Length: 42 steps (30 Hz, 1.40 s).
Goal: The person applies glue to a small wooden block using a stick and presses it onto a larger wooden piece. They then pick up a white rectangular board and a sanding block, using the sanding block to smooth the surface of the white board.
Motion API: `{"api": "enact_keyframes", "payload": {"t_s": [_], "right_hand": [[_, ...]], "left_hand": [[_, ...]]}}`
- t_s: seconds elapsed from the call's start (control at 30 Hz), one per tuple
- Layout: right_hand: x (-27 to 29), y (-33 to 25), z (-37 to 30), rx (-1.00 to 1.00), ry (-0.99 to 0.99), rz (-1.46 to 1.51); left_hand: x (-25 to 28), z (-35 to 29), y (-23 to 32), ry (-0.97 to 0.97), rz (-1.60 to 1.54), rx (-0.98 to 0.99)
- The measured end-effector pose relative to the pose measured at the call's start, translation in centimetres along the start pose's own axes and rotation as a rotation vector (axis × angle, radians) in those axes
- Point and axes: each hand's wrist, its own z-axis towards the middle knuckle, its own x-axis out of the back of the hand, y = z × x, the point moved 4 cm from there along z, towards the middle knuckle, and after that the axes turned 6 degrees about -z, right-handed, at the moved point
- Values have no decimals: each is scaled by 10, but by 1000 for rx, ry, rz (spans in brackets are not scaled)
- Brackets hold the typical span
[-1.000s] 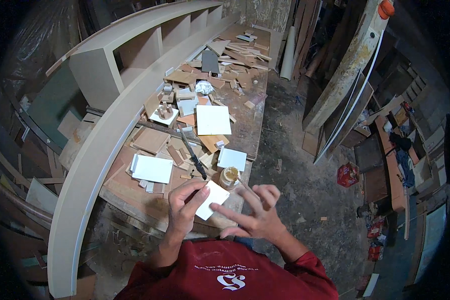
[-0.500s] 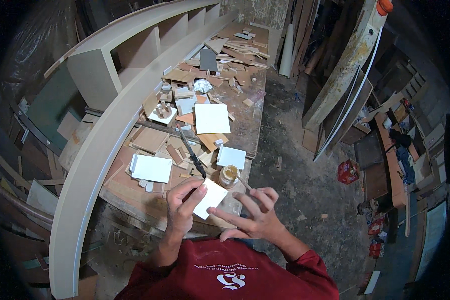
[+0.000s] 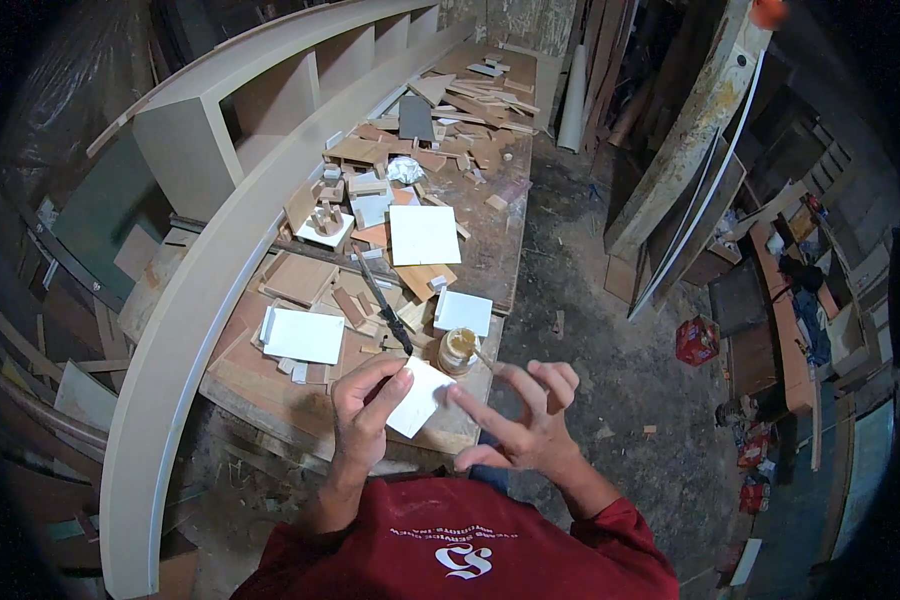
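Note:
Between the thumb and fingers of my left hand point(image 3: 361, 408) is a small white rectangular board point(image 3: 417, 402), held tilted at the near end of the bench. My right hand point(image 3: 536, 428) has its fingers spread, and its index fingertip is at the board's right edge, near the upper right corner. I cannot tell whether that fingertip presses on it. Just beyond the board stands an open jar point(image 3: 457, 351) of yellowish-brown paste, with a thin stick point(image 3: 484, 362) leaning out toward my right hand. A dark, long-handled tool point(image 3: 384, 305) lies left of the jar.
White boards point(image 3: 304, 336) and wood offcuts point(image 3: 475, 107) cover much of the bench point(image 3: 485, 250). A long curved cabinet frame point(image 3: 185, 330) runs along the left side. A wooden post point(image 3: 685, 140) leans at right, with a red box point(image 3: 697, 342) on the floor.
My right index fingertip has moved up along the small board, from its lower right side to near its upper right corner. My left hand keeps its hold in place.

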Motion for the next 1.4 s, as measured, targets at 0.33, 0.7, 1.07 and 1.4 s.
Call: {"api": "enact_keyframes", "payload": {"t_s": [0.33,0.7,1.07,1.4], "right_hand": [[-5,-5,-1,-29,-35,26],[-11,-14,-4,52,-70,58],[-18,-25,-5,142,-62,102],[-20,-34,-10,242,-34,144]], "left_hand": [[0,-1,0,43,20,-22],[1,-1,2,73,42,-48],[2,0,0,84,37,-11],[6,2,-3,98,47,-15]]}}
